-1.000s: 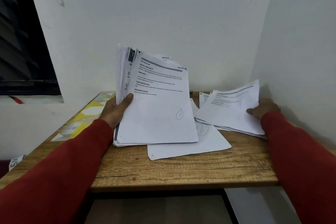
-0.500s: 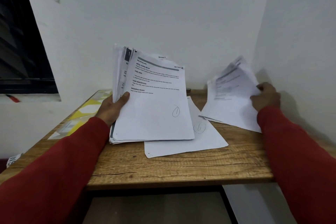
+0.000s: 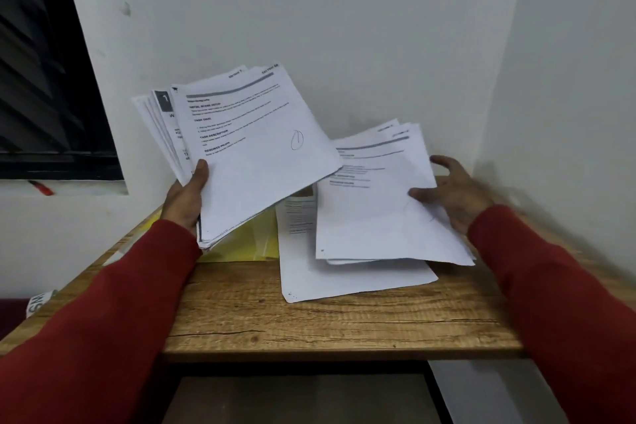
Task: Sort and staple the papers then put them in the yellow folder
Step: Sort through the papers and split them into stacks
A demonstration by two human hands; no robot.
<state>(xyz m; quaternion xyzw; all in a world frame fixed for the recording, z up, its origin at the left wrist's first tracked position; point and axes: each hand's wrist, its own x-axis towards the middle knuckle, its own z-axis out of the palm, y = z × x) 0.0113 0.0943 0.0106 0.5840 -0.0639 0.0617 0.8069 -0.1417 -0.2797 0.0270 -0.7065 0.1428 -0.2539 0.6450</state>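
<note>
your left hand (image 3: 184, 198) grips a thick stack of papers (image 3: 247, 151) by its lower left corner, thumb pressed on the top sheet, and holds it lifted off the worktop (image 3: 309, 323) and tilted, its upper edge leaning toward the right. the top sheet carries printed headings and a pen-drawn circled mark. your right hand (image 3: 451, 194) holds a thinner sheaf of papers (image 3: 375, 213) at its right edge, thumb on top, the other fingers spread loosely behind; the hand is blurred, so the exact grip is hard to read. that sheaf hangs just above a single loose sheet (image 3: 330, 272) lying flat on the worktop. the yellow folder (image 3: 251, 241) lies on the worktop under the lifted stack, only a wedge of it showing between the stack and the loose sheet. both sleeves are red. a dark window (image 3: 41, 79) sits at the left, with white walls behind and to the right.
</note>
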